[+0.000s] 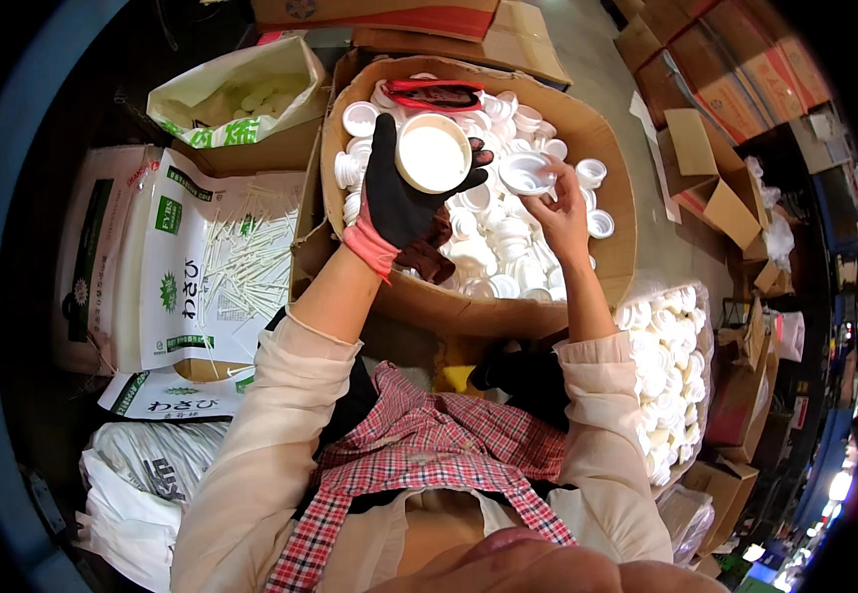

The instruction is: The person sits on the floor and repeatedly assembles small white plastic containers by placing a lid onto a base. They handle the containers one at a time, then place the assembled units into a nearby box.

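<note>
My left hand (396, 195), in a black glove with a red cuff, holds a round white plastic cap (433, 153), its hollow side facing up. The thumb lies along one side of it and the fingertips show past the other. My bare right hand (561, 206) pinches a second white cap (526, 173) by its rim, a little apart from the first. Both hands are above a large cardboard box (609, 168) full of loose white caps (508, 252). A red-edged pouch-like item (433, 94) and a dark brown cloth (429, 259) lie on the caps.
A clear bag of white caps (668, 381) stands at the right. On the left, thin white sticks (251, 252) lie on a printed white bag (167, 252); an open white-and-green bag (236, 94) sits behind. Cardboard boxes (706, 178) line the far right.
</note>
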A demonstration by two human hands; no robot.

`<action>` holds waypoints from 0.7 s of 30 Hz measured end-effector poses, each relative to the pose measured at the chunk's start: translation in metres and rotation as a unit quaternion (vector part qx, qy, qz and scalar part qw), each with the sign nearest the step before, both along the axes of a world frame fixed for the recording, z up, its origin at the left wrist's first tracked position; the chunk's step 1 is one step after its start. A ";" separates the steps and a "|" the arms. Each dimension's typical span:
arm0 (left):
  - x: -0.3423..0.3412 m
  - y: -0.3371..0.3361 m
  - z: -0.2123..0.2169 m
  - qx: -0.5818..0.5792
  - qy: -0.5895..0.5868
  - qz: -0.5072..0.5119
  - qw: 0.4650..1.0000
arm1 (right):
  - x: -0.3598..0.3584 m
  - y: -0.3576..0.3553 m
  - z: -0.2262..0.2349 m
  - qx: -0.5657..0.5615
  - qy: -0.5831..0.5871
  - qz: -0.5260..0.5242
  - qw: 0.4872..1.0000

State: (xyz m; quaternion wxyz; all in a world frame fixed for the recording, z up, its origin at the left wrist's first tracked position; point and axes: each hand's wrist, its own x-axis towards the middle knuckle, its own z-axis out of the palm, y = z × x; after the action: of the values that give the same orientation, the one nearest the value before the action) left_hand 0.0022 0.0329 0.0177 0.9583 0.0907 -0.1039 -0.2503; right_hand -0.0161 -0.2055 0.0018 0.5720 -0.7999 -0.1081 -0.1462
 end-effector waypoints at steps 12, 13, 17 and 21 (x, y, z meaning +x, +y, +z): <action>-0.036 -0.032 -0.001 0.254 -0.303 0.099 0.913 | -0.066 0.036 0.051 0.012 -0.055 0.066 0.996; -0.039 -0.030 0.001 0.251 -0.313 0.070 0.913 | -0.066 0.033 0.053 -0.035 -0.071 0.058 0.995; -0.037 -0.029 -0.006 0.456 -0.353 0.043 0.816 | -0.067 0.033 0.044 -0.020 -0.050 0.072 0.996; -0.036 -0.029 0.005 0.428 -0.175 -0.098 0.881 | -0.061 0.028 0.032 -0.063 -0.089 0.071 0.991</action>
State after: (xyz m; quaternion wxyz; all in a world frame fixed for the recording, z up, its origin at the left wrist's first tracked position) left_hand -0.0338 0.0037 0.0225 0.7628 0.5238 -0.1615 -0.3431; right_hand -0.0768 -0.1771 0.0339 0.5175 -0.8083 -0.2243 -0.1690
